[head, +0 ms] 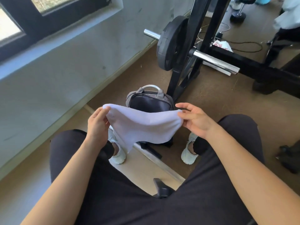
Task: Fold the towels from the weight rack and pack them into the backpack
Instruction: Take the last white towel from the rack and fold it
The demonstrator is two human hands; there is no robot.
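Note:
A small white towel [139, 125] hangs stretched between my two hands above my knees. My left hand [97, 125] pinches its left corner, and my right hand [193, 119] pinches its right corner. The towel's lower edge droops to a point on the left. Behind and below it, a grey and black backpack [148, 101] stands on the floor between my feet, its top open and partly hidden by the towel. The black weight rack [183, 73] rises just beyond the backpack.
A black weight plate [172, 44] sits on a chrome bar [215, 61] of the rack. A grey wall [65, 62] with a window runs along the left. Cables and a dumbbell [237, 15] lie on the brown floor at the back right. My white shoes flank the backpack.

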